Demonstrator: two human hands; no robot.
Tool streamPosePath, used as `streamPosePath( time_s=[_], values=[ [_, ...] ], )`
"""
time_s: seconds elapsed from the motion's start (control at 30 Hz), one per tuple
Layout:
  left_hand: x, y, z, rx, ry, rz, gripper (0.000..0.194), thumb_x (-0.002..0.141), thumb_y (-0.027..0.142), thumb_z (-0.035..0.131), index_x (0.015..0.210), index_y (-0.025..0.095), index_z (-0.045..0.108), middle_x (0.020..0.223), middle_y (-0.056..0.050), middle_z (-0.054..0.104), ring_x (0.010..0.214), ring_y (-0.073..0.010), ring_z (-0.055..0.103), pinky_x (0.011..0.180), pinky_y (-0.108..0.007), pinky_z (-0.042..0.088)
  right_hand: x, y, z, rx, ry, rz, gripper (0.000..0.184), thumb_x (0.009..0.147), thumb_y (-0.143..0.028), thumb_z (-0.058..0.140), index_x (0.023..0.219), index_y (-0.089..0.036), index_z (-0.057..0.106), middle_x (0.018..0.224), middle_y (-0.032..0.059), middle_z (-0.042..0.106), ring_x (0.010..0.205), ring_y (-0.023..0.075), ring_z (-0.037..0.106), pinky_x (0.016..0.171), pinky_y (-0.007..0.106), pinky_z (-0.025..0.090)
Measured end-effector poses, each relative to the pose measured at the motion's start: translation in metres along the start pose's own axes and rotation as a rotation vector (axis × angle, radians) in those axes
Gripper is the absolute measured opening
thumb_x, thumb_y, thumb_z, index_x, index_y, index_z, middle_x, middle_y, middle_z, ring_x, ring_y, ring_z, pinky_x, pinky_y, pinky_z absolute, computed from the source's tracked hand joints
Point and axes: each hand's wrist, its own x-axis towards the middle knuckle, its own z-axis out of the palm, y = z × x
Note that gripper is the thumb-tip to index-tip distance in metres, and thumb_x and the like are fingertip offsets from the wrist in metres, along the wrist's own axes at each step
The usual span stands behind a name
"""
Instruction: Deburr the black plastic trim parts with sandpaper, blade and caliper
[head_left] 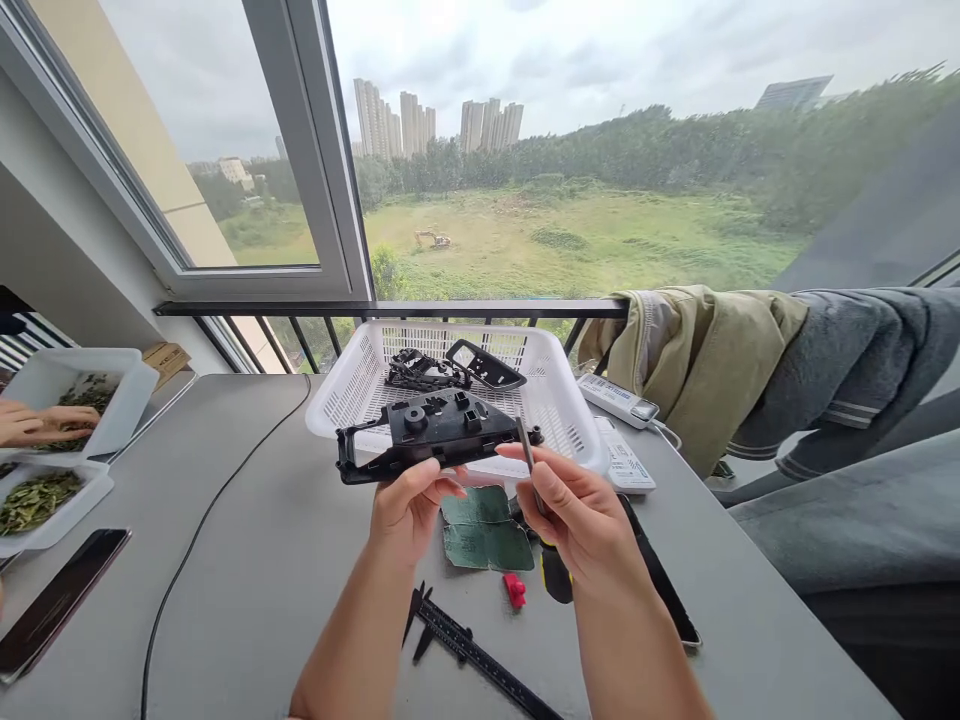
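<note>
My left hand (409, 505) pinches the lower edge of a long black plastic part (442, 425) between thumb and fingers, in front of the white basket. The part has a frame-like left end and raised posts on its upper face. My right hand (577, 510) is closed around a flat grey metal file (527, 450), its tip up near the part's right end; whether they touch I cannot tell. In line with the file, below the hand, shows a black and yellow handle (556, 575). Under the hands lie a creased green sheet (487, 535) and a small red piece (514, 590).
The white basket (341, 390) holds more black plastic parts (487, 365). A black caliper (480, 655) lies at the front, a dark phone (660, 575) to the right. White boxes (626, 455) flank the basket. Far left are a cable (202, 530), another phone (64, 600), leaf-filled tubs (139, 385) and another person's hand (45, 422).
</note>
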Motion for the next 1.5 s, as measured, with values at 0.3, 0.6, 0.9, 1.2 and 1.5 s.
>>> streamPosePath(
  time_s=[0.3,0.6,0.9,1.2,1.5],
  values=[
    [-0.007,-0.002,0.009,0.157,-0.015,0.053,0.011,0.058,0.021,0.075,0.065,0.012,0.071,0.061,-0.005,0.071,0.056,-0.0191,0.068,0.057,-0.03,0.061,-0.01,-0.002,0.006,-0.186,-0.166,-0.033,0.052,0.083,-0.063,0.056,0.103,-0.018,0.071,0.061,-0.0044,0.039,0.038,0.0042,0.026,0.033,0.022,0.018],
    [-0.011,0.005,-0.002,0.245,-0.091,0.097,0.017,0.059,0.02,0.073,0.075,0.015,0.074,0.076,-0.004,0.075,0.073,-0.0268,0.071,0.07,-0.045,0.063,-0.028,-0.017,-0.014,-0.617,-0.307,-0.06,0.036,0.097,-0.05,0.04,0.091,-0.021,0.061,0.069,-0.0017,0.045,0.063,0.0128,0.038,0.056,0.025,0.033],
    [-0.018,0.01,-0.006,0.438,-0.179,0.243,0.019,0.071,0.02,0.067,0.087,0.023,0.078,0.088,-0.001,0.077,0.087,-0.0276,0.071,0.086,-0.043,0.057,-0.028,-0.018,-0.009,-0.727,-0.372,-0.004,0.038,0.098,-0.051,0.035,0.094,-0.021,0.058,0.066,-0.0022,0.043,0.062,0.0136,0.037,0.057,0.025,0.032],
    [-0.018,0.016,-0.008,0.588,-0.216,0.298,0.017,0.079,0.027,0.064,0.086,0.023,0.079,0.087,-0.003,0.077,0.089,-0.0286,0.07,0.088,-0.045,0.055,-0.025,-0.02,-0.013,-0.697,-0.41,0.014,0.042,0.097,-0.053,0.037,0.083,-0.02,0.059,0.066,-0.0018,0.047,0.061,0.0129,0.038,0.056,0.025,0.035],
    [-0.019,0.012,-0.007,0.481,-0.193,0.329,0.021,0.072,0.021,0.066,0.089,0.023,0.079,0.088,-0.003,0.077,0.084,-0.0269,0.07,0.085,-0.042,0.056,-0.025,-0.022,-0.005,-0.645,-0.411,0.016,0.039,0.098,-0.05,0.038,0.089,-0.019,0.061,0.068,-0.0019,0.045,0.063,0.0123,0.036,0.055,0.024,0.03]
  ],
)
